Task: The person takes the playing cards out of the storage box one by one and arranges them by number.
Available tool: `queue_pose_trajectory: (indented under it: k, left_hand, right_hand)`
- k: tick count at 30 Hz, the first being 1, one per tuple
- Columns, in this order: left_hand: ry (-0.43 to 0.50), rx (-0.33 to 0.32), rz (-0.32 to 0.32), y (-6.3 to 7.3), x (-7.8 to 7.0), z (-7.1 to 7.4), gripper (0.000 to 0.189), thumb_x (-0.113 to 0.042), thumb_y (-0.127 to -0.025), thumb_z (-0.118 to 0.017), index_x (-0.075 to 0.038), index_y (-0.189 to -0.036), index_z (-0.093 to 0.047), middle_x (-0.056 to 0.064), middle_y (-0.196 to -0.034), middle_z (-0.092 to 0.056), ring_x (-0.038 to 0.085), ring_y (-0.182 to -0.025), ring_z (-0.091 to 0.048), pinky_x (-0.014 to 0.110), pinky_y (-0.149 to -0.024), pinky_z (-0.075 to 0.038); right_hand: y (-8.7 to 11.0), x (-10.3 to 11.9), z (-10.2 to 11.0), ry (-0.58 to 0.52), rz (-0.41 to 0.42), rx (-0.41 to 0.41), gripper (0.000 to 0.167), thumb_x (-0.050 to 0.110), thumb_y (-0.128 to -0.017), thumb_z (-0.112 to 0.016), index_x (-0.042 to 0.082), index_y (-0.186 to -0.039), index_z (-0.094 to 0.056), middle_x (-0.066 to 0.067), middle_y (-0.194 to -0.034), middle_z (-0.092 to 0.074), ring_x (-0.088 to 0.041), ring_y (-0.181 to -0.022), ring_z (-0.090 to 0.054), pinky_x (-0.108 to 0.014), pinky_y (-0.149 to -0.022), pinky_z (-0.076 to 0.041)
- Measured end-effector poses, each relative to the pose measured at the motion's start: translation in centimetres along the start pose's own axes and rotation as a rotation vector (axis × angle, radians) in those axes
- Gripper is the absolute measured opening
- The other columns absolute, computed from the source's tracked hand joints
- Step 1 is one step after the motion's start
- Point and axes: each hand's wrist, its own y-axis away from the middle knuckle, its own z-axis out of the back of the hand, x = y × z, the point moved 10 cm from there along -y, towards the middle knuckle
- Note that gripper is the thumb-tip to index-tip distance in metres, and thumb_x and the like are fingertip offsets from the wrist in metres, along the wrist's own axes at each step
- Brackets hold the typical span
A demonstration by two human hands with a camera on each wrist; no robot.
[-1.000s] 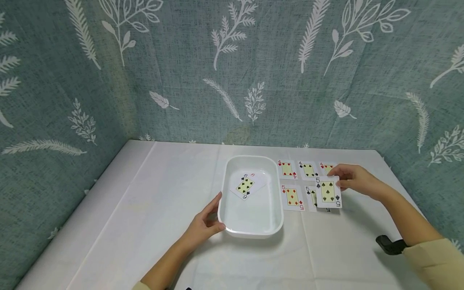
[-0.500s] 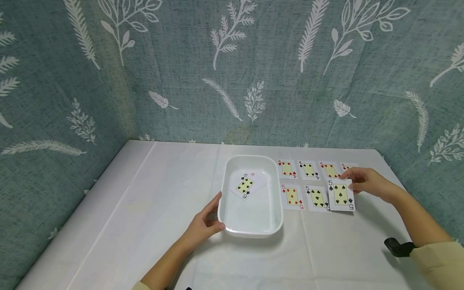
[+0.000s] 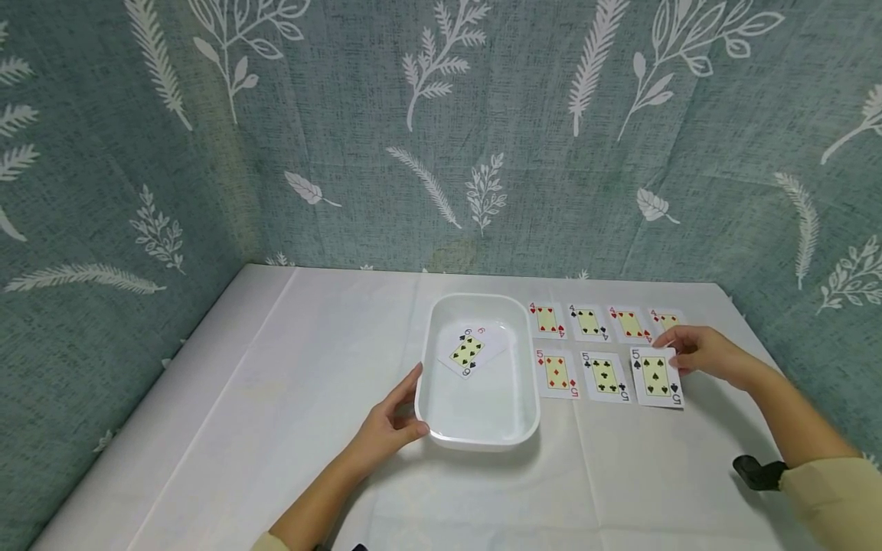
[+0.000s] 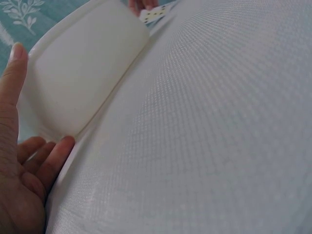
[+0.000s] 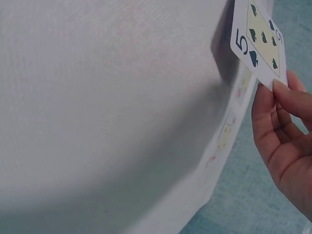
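My right hand [image 3: 708, 357] pinches the five of spades playing card [image 3: 654, 376] by its upper right edge, thumb on the face. In the right wrist view the card [image 5: 261, 41] is tilted, with its shadow on the cloth. To its left lie the five of clubs [image 3: 604, 376] and the five of diamonds [image 3: 555, 373], face up. My left hand [image 3: 383, 428] holds the near left corner of a white plastic tray [image 3: 475, 442], thumb and fingers on either side of that corner. Inside the tray, a six of spades [image 3: 466, 352] partly covers another card with a red six.
Behind the fives lies a row of fours: hearts [image 3: 547, 320], a black four [image 3: 588, 323], another red four [image 3: 629, 324] and the four of diamonds [image 3: 666, 319], partly behind the right hand. A white cloth [image 3: 276, 398] covers the table. Patterned green fabric [image 3: 358, 115] rises behind.
My right hand has carried the five of spades to the right and slightly nearer, uncovering the five of clubs and the fours behind. The left hand and tray stay put.
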Motion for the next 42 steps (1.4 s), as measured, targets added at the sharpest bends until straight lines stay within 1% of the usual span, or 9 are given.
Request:
queue_pose_trajectory:
  k: [5,11,18,22,29,33,37,40,42]
  left_hand:
    - [-0.004,0.001,0.006,0.0,0.1,0.0,0.083,-0.027,-0.083,-0.073,-0.02,-0.151,-0.027,0.023,-0.139,-0.046,0.038,-0.121,-0.049,0.023,-0.086,-0.05]
    - [-0.001,0.002,0.001,0.1,0.2,-0.1,0.083,-0.03,-0.082,-0.073,-0.02,-0.151,-0.027,0.023,-0.138,-0.046,0.038,-0.12,-0.05,0.023,-0.085,-0.051]
    - [0.001,0.004,-0.005,0.1,0.1,-0.1,0.084,-0.032,-0.082,-0.073,-0.019,-0.15,-0.027,0.023,-0.138,-0.046,0.039,-0.121,-0.049,0.024,-0.085,-0.051]
    - [0.004,0.006,-0.006,0.0,0.1,-0.2,0.084,-0.032,-0.082,-0.073,-0.02,-0.15,-0.027,0.023,-0.138,-0.046,0.039,-0.122,-0.048,0.024,-0.086,-0.051]
    - [0.002,0.004,0.0,0.1,0.1,-0.1,0.084,-0.032,-0.082,-0.073,-0.019,-0.15,-0.027,0.022,-0.138,-0.046,0.039,-0.122,-0.048,0.024,-0.086,-0.05]
    - [0.008,0.006,-0.002,0.1,0.0,-0.1,0.084,-0.032,-0.082,-0.073,-0.019,-0.15,-0.027,0.023,-0.139,-0.045,0.039,-0.122,-0.048,0.024,-0.086,-0.05]
    - [0.012,0.005,0.002,0.0,0.1,-0.1,0.084,-0.033,-0.082,-0.073,-0.019,-0.151,-0.027,0.023,-0.139,-0.045,0.039,-0.121,-0.049,0.024,-0.086,-0.05]
    - [0.013,0.004,-0.002,0.0,0.1,0.0,0.084,-0.033,-0.082,-0.073,-0.018,-0.151,-0.027,0.023,-0.139,-0.045,0.039,-0.121,-0.048,0.024,-0.086,-0.05]
    - [0.013,0.003,-0.006,0.0,0.0,0.0,0.084,-0.033,-0.082,-0.073,-0.018,-0.15,-0.027,0.023,-0.139,-0.046,0.039,-0.12,-0.049,0.024,-0.086,-0.051]
  right_hand:
    - [-0.3,-0.2,-0.2,0.029,0.002,-0.018,0.031,-0.002,-0.087,-0.061,-0.01,-0.116,-0.054,-0.013,-0.095,-0.06,-0.017,-0.081,-0.056,-0.029,-0.066,-0.054]
    - [-0.7,-0.5,-0.6,0.044,-0.015,-0.012,0.032,-0.004,-0.084,-0.061,-0.01,-0.114,-0.054,-0.009,-0.085,-0.054,-0.016,-0.076,-0.051,-0.028,-0.064,-0.052]
    - [-0.8,-1.1,-0.9,0.042,-0.041,-0.002,0.03,-0.005,-0.082,-0.063,-0.01,-0.111,-0.055,-0.011,-0.089,-0.059,-0.019,-0.079,-0.054,-0.028,-0.063,-0.052]
    - [-1.0,-1.5,-1.0,0.044,-0.046,0.005,0.03,-0.005,-0.082,-0.064,-0.01,-0.11,-0.055,-0.011,-0.089,-0.059,-0.019,-0.078,-0.054,-0.028,-0.062,-0.051]
    - [-1.3,-1.5,-1.0,0.088,-0.052,-0.003,0.028,-0.007,-0.081,-0.064,-0.01,-0.107,-0.057,-0.01,-0.087,-0.058,-0.019,-0.078,-0.053,-0.027,-0.062,-0.052]
    - [-1.4,-1.3,-1.0,0.113,-0.047,-0.003,0.028,-0.008,-0.08,-0.065,-0.01,-0.106,-0.057,-0.014,-0.088,-0.06,-0.02,-0.078,-0.054,-0.028,-0.062,-0.052]
    - [-1.5,-1.0,-0.9,0.147,-0.031,-0.019,0.031,-0.006,-0.077,-0.069,-0.01,-0.105,-0.057,-0.016,-0.088,-0.057,-0.02,-0.077,-0.051,-0.028,-0.061,-0.049]
    - [-1.6,-0.7,-0.7,0.182,-0.024,-0.048,0.031,-0.004,-0.074,-0.072,-0.009,-0.102,-0.059,-0.014,-0.086,-0.054,-0.021,-0.076,-0.047,-0.028,-0.061,-0.044]
    - [-1.6,-0.6,-0.5,0.209,-0.024,-0.071,0.032,-0.004,-0.072,-0.073,-0.008,-0.1,-0.06,-0.016,-0.087,-0.053,-0.022,-0.077,-0.048,-0.03,-0.062,-0.042]
